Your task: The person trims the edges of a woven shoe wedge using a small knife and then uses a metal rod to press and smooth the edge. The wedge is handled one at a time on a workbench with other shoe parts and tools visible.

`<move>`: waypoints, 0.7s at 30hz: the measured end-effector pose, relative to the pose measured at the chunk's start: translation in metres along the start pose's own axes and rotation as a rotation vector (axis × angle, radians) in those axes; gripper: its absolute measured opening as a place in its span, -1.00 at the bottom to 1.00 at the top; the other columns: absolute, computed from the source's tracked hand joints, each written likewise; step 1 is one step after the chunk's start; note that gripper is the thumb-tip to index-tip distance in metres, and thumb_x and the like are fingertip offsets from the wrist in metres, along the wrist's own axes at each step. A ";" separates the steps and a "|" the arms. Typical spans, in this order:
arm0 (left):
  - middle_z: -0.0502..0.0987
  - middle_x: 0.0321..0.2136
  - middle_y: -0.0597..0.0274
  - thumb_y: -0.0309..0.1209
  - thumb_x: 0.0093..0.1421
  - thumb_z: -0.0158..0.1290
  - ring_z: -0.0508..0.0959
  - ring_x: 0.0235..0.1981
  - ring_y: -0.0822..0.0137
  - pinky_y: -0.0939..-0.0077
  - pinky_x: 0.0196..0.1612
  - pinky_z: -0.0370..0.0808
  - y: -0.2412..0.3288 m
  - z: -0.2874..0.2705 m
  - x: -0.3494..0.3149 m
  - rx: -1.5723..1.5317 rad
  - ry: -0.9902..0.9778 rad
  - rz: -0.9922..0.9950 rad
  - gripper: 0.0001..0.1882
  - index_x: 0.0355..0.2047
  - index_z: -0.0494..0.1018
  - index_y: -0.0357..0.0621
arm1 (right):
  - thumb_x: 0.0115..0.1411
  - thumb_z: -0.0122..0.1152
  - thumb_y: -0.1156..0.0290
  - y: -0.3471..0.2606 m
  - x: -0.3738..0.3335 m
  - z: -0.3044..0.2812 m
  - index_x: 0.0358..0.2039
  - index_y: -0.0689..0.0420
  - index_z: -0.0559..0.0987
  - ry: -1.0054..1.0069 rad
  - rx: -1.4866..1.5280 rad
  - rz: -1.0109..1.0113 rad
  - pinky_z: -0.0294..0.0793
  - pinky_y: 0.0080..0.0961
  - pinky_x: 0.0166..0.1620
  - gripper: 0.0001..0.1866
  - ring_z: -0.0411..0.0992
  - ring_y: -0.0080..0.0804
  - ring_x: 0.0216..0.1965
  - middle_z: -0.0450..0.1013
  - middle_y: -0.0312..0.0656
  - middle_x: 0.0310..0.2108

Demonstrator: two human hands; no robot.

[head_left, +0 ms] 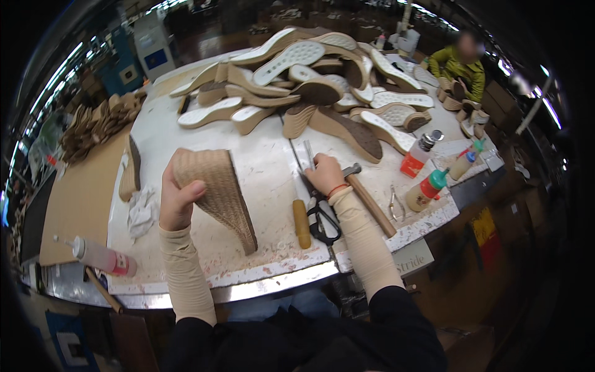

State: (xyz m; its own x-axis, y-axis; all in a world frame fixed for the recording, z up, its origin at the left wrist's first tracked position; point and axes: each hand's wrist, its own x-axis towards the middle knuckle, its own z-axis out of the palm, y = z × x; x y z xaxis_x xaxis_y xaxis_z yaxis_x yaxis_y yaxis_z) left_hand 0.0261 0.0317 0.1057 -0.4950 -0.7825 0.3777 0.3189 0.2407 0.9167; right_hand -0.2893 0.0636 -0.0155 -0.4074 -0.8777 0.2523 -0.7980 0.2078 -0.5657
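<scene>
My left hand [180,192] is closed around the thick end of a wedge shoe sole [214,180] with a woven, rope-like side, holding it over the left part of the table. The sole's thin end points down toward the table's front edge. Further right, my right hand [325,175] is closed low over the tabletop, its fingers on a narrow silver metal tool [308,153]; the tool's lower part is hidden by the hand. Black-handled scissors [324,226] lie just below this hand. A wooden handle [301,224] sits left of them, and a hammer [372,204] lies right of my wrist.
Wedge soles [291,62] are heaped across the table's far side. Squeeze bottles [426,191] and a red-liquid bottle [420,155] stand at right, near pliers [395,203]. A single sole [130,167], crumpled tissue [142,212] and another bottle [102,255] are left. A co-worker [460,65] sits far right.
</scene>
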 end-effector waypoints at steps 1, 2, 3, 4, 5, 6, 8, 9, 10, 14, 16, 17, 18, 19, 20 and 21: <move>0.48 -0.15 0.06 -0.14 -0.12 0.33 0.52 -0.12 0.27 0.42 -0.02 0.45 -0.012 -0.001 0.006 -0.086 0.017 0.041 -0.37 -0.16 0.31 -0.22 | -0.05 0.27 0.32 -0.002 0.000 0.000 -0.41 0.29 0.59 0.002 -0.008 -0.007 0.52 -0.17 -0.16 -0.72 0.52 0.08 -0.28 0.53 0.14 -0.39; 0.42 0.00 -0.12 0.06 -0.07 0.25 0.50 -0.04 0.05 0.21 0.11 0.42 -0.028 0.001 0.010 -0.191 -0.032 0.022 -0.26 -0.06 0.32 -0.24 | -0.05 0.28 0.31 -0.003 -0.001 -0.001 -0.39 0.27 0.59 -0.022 -0.025 0.005 0.52 -0.18 -0.15 -0.72 0.52 0.08 -0.27 0.53 0.14 -0.38; 0.40 0.02 -0.14 0.10 -0.06 0.23 0.48 -0.01 0.00 0.14 0.14 0.40 -0.042 0.000 0.013 -0.355 -0.039 0.004 -0.22 -0.01 0.31 -0.24 | -0.05 0.28 0.31 -0.005 -0.001 -0.002 -0.37 0.25 0.60 -0.048 -0.043 0.017 0.52 -0.18 -0.14 -0.72 0.52 0.07 -0.27 0.54 0.14 -0.36; 0.38 0.05 -0.17 0.14 -0.05 0.21 0.47 0.01 -0.05 0.07 0.17 0.37 -0.056 -0.003 0.016 -0.517 -0.044 -0.022 -0.17 0.04 0.30 -0.24 | -0.04 0.28 0.32 -0.006 -0.001 -0.003 -0.34 0.22 0.61 -0.057 -0.023 0.037 0.53 -0.18 -0.15 -0.72 0.53 0.06 -0.26 0.54 0.13 -0.36; 0.37 0.07 -0.19 0.18 -0.03 0.18 0.45 0.04 -0.10 0.00 0.20 0.34 -0.069 -0.007 0.018 -0.667 -0.067 -0.045 -0.13 0.09 0.29 -0.24 | -0.04 0.28 0.32 -0.007 -0.002 -0.005 -0.34 0.21 0.61 -0.045 0.020 0.040 0.53 -0.19 -0.16 -0.73 0.53 0.05 -0.26 0.54 0.11 -0.35; 0.37 0.07 -0.15 0.29 0.04 0.05 0.46 0.00 -0.06 -0.01 0.15 0.36 -0.081 -0.011 0.021 -0.762 -0.089 -0.024 -0.08 0.16 0.25 -0.23 | -0.06 0.29 0.31 -0.008 -0.001 -0.006 -0.37 0.23 0.61 -0.003 0.035 0.041 0.53 -0.21 -0.17 -0.72 0.53 0.04 -0.29 0.54 0.12 -0.39; 0.39 0.05 -0.14 0.30 0.09 -0.01 0.48 -0.05 -0.03 0.04 0.09 0.41 -0.096 -0.025 0.020 -0.825 0.057 -0.093 -0.12 0.14 0.28 -0.22 | -0.08 0.29 0.31 -0.008 -0.001 -0.008 -0.39 0.25 0.61 0.031 0.039 0.041 0.52 -0.23 -0.18 -0.71 0.53 0.03 -0.32 0.54 0.12 -0.42; 0.40 0.04 -0.13 0.31 0.11 -0.04 0.48 -0.07 -0.01 0.07 0.06 0.43 -0.102 -0.030 0.019 -0.858 0.099 -0.110 -0.14 0.12 0.30 -0.21 | -0.08 0.28 0.32 -0.008 -0.001 -0.009 -0.39 0.25 0.61 0.021 0.029 0.047 0.52 -0.23 -0.17 -0.72 0.54 0.03 -0.31 0.54 0.11 -0.42; 0.42 0.00 -0.11 0.34 0.14 -0.12 0.48 -0.12 0.03 0.15 -0.04 0.45 -0.107 -0.035 0.018 -0.841 0.177 -0.119 -0.14 0.10 0.32 -0.21 | -0.08 0.28 0.32 -0.007 -0.001 -0.009 -0.39 0.24 0.61 0.014 0.030 0.050 0.52 -0.23 -0.17 -0.73 0.54 0.02 -0.31 0.54 0.11 -0.41; 0.45 -0.05 -0.08 0.40 0.13 -0.21 0.47 -0.14 0.07 0.22 -0.08 0.46 -0.118 -0.048 0.015 -0.776 0.249 -0.092 -0.10 0.06 0.34 -0.23 | -0.09 0.29 0.33 -0.005 0.000 -0.010 -0.36 0.20 0.62 -0.064 -0.053 0.082 0.52 -0.24 -0.15 -0.73 0.54 -0.01 -0.28 0.55 0.08 -0.39; 0.45 -0.05 -0.08 0.34 0.17 -0.22 0.48 -0.11 0.06 0.21 -0.05 0.46 -0.122 -0.049 0.013 -0.837 0.349 -0.154 -0.16 0.05 0.35 -0.24 | -0.10 0.30 0.34 -0.005 -0.001 -0.011 -0.38 0.17 0.62 -0.077 -0.081 0.066 0.53 -0.24 -0.17 -0.75 0.54 -0.01 -0.30 0.55 0.06 -0.41; 0.45 -0.05 -0.09 0.31 0.19 -0.23 0.48 -0.10 0.05 0.21 -0.03 0.46 -0.125 -0.049 0.013 -0.878 0.439 -0.215 -0.18 0.05 0.36 -0.24 | -0.10 0.31 0.34 -0.005 -0.001 -0.011 -0.39 0.16 0.62 -0.084 -0.096 0.066 0.53 -0.24 -0.18 -0.76 0.54 -0.01 -0.31 0.55 0.05 -0.42; 0.45 -0.05 -0.09 0.26 0.20 -0.24 0.47 -0.08 0.04 0.19 0.00 0.45 -0.127 -0.049 0.014 -0.902 0.495 -0.212 -0.21 0.05 0.36 -0.25 | -0.09 0.26 0.39 -0.005 -0.002 -0.011 -0.42 0.18 0.62 -0.091 -0.097 0.065 0.53 -0.21 -0.19 -0.80 0.53 0.01 -0.30 0.55 0.06 -0.41; 0.45 -0.04 -0.10 0.22 0.21 -0.24 0.47 -0.06 0.03 0.18 0.02 0.44 -0.128 -0.050 0.015 -0.931 0.606 -0.243 -0.24 0.05 0.37 -0.25 | -0.09 0.22 0.44 -0.006 -0.003 -0.011 -0.45 0.19 0.61 -0.094 -0.097 0.062 0.52 -0.18 -0.19 -0.84 0.53 0.02 -0.29 0.54 0.06 -0.41; 0.45 -0.03 -0.10 0.18 0.22 -0.24 0.47 -0.04 0.02 0.16 0.05 0.43 -0.128 -0.051 0.017 -0.965 0.669 -0.256 -0.27 0.04 0.37 -0.25 | -0.08 0.17 0.50 -0.007 -0.003 -0.012 -0.47 0.21 0.61 -0.094 -0.085 0.048 0.51 -0.15 -0.20 -0.87 0.52 0.04 -0.27 0.54 0.07 -0.40; 0.45 -0.03 -0.10 0.15 0.22 -0.24 0.46 -0.02 0.02 0.15 0.06 0.43 -0.128 -0.052 0.019 -0.970 0.689 -0.260 -0.29 0.04 0.38 -0.25 | -0.09 0.18 0.50 -0.007 -0.004 -0.012 -0.47 0.20 0.61 -0.087 -0.118 0.037 0.49 -0.15 -0.19 -0.87 0.51 0.03 -0.26 0.54 0.06 -0.41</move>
State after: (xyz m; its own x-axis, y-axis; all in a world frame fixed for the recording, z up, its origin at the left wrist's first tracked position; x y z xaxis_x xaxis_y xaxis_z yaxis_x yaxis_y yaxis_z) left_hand 0.0180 -0.0438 -0.0117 -0.1953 -0.9555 -0.2212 0.8918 -0.2668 0.3654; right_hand -0.2872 0.0710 -0.0034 -0.4014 -0.9016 0.1611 -0.8318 0.2852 -0.4762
